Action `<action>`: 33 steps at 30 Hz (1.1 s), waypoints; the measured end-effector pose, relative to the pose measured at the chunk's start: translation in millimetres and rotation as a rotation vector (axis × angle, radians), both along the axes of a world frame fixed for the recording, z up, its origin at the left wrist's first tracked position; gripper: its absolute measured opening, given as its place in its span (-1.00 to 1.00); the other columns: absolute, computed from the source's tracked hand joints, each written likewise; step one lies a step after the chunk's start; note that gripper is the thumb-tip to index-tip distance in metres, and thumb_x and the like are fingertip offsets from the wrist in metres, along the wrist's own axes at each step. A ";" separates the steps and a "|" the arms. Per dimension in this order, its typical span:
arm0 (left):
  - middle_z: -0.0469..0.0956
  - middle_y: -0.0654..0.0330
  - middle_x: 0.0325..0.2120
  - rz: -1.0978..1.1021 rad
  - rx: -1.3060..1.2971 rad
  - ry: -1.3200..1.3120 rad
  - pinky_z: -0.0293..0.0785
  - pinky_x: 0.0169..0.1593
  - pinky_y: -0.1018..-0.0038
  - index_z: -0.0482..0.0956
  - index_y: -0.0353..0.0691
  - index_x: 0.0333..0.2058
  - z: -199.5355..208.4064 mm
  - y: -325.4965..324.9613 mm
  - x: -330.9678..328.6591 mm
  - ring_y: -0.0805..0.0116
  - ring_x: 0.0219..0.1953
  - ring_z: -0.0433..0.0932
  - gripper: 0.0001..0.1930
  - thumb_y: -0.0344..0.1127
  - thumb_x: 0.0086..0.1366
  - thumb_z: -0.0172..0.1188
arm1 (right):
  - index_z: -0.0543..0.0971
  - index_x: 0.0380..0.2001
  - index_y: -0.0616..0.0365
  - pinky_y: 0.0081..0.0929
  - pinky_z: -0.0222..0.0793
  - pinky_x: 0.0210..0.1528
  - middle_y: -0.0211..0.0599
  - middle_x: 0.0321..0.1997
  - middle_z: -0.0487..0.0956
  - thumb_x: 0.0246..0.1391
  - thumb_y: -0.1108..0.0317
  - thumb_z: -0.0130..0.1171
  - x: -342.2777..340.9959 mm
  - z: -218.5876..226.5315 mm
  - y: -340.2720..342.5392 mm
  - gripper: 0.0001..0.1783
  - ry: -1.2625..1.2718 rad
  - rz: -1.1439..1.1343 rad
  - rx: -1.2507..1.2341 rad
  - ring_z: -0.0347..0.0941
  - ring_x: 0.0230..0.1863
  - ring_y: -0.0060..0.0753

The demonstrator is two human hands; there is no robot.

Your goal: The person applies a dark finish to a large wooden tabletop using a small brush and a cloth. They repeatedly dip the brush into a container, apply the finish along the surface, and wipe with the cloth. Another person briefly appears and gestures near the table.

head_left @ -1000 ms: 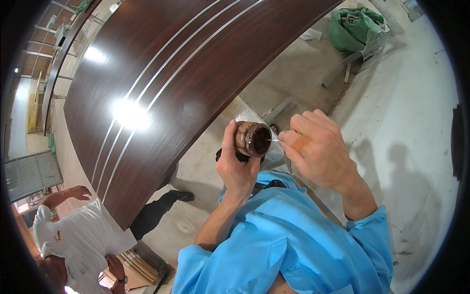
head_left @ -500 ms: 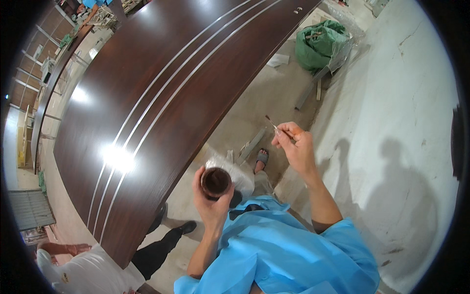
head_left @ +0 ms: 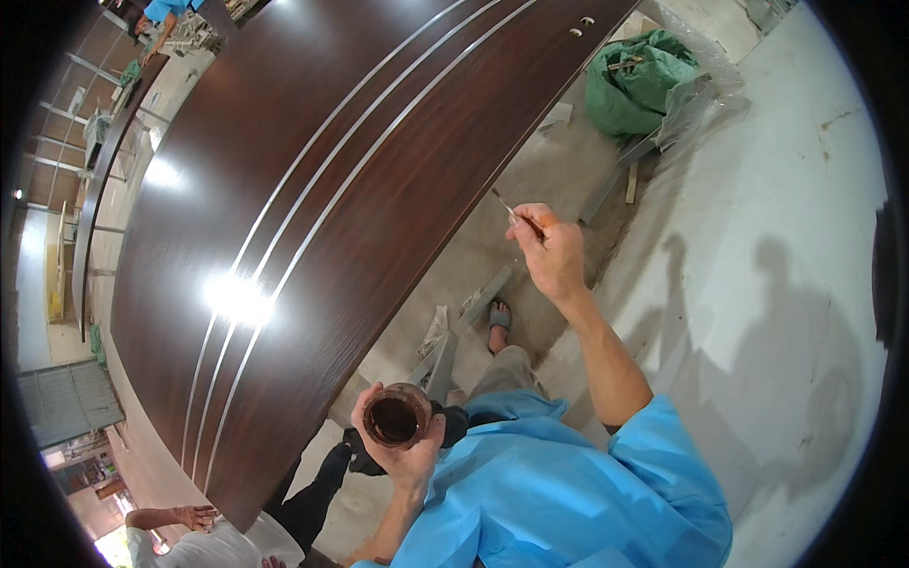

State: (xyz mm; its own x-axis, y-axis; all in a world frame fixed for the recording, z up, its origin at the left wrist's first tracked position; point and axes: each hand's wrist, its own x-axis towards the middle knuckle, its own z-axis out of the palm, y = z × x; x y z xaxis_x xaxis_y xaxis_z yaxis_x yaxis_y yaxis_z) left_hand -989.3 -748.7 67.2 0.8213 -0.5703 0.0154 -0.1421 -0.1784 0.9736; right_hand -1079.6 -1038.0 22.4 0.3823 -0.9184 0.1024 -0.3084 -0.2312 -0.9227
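In my left hand (head_left: 409, 459) is a round jar (head_left: 398, 417) with dark brown liquid inside, its mouth facing up. My fingers and thumb wrap round its sides. My right hand (head_left: 549, 248) pinches a thin paintbrush (head_left: 504, 203) between thumb and fingers. The dark tip of the brush points up and left, close to the long edge of a dark brown wooden panel (head_left: 398, 256); I cannot tell whether it touches. Three narrow silver strips (head_left: 312, 204) run along the glossy panel.
A green sack (head_left: 630, 90) with clear plastic stands beyond the panel's right edge, by a pale wall (head_left: 757, 189). Metal bars (head_left: 464, 331) lie near my foot. A person in white (head_left: 222, 544) is at the panel's near end; another in blue (head_left: 166, 11) is far left.
My right hand with the paintbrush has moved up and left, nearer the panel's edge. The jar in my left hand sits lower and slightly left. The view has shifted, and the person in white has moved.
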 end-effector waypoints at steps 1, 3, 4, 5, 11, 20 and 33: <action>0.36 0.13 0.01 -0.005 0.010 -0.017 0.43 0.16 0.41 0.24 -0.27 0.22 0.4 -8.5 -1.1 0.30 0.06 0.45 -0.12 -0.47 -0.12 0.48 | 0.61 -0.22 0.16 -0.49 0.43 -0.39 -0.25 -0.46 0.68 0.26 0.34 0.18 0.3 -2.3 -6.4 -0.86 0.014 0.045 -0.014 0.59 -0.48 -0.44; 0.35 0.12 0.01 -0.003 0.024 -0.017 0.43 0.16 0.40 0.24 -0.27 0.23 0.4 -24.9 -3.3 0.30 0.06 0.45 -0.11 -0.47 -0.12 0.48 | 0.61 -0.23 0.17 -0.48 0.43 -0.42 -0.24 -0.47 0.67 0.25 0.34 0.19 1.2 -7.3 -17.4 -0.87 0.021 0.075 -0.069 0.59 -0.50 -0.41; 0.35 0.12 0.02 0.005 0.030 0.001 0.43 0.16 0.40 0.24 -0.28 0.23 -0.1 -31.7 -5.0 0.30 0.06 0.45 -0.11 -0.46 -0.12 0.49 | 0.61 -0.23 0.17 -0.47 0.43 -0.43 -0.23 -0.47 0.67 0.24 0.35 0.20 1.7 -10.0 -22.7 -0.87 -0.002 0.091 -0.117 0.59 -0.50 -0.40; 0.35 0.12 0.02 0.014 0.018 0.023 0.44 0.16 0.40 0.24 -0.28 0.23 -0.2 -37.4 -5.6 0.29 0.06 0.45 -0.11 -0.45 -0.12 0.49 | 0.61 -0.24 0.17 -0.46 0.43 -0.44 -0.23 -0.48 0.66 0.24 0.35 0.20 2.3 -12.7 -28.4 -0.87 0.016 0.091 -0.100 0.58 -0.51 -0.38; 0.33 0.11 0.03 -0.034 0.076 -0.037 0.43 0.16 0.40 0.24 -0.29 0.23 -6.1 -60.7 -0.6 0.28 0.07 0.45 -0.11 -0.40 -0.11 0.50 | 0.61 -0.27 0.16 -0.41 0.44 -0.47 -0.22 -0.51 0.65 0.21 0.34 0.23 3.4 -17.7 -59.2 -0.88 -0.014 0.033 -0.067 0.58 -0.52 -0.31; 0.32 0.11 0.04 -0.030 0.119 0.026 0.42 0.17 0.38 0.24 -0.31 0.22 -8.4 -81.5 2.8 0.28 0.09 0.44 -0.12 -0.38 -0.09 0.50 | 0.63 -0.28 0.22 -0.48 0.44 -0.44 -0.23 -0.51 0.64 0.18 0.40 0.25 2.5 -14.3 -47.7 -0.89 0.014 0.224 -0.216 0.58 -0.51 -0.39; 0.30 0.10 0.07 -0.017 0.137 -0.007 0.39 0.19 0.39 0.23 -0.32 0.22 -13.9 -105.0 -1.3 0.26 0.11 0.42 -0.12 -0.38 -0.09 0.51 | 0.63 -0.29 0.24 -0.56 0.35 -0.48 -0.36 -0.55 0.60 0.21 0.39 0.23 -9.0 -13.7 -90.2 -0.88 0.005 0.190 -0.125 0.44 -0.55 -0.63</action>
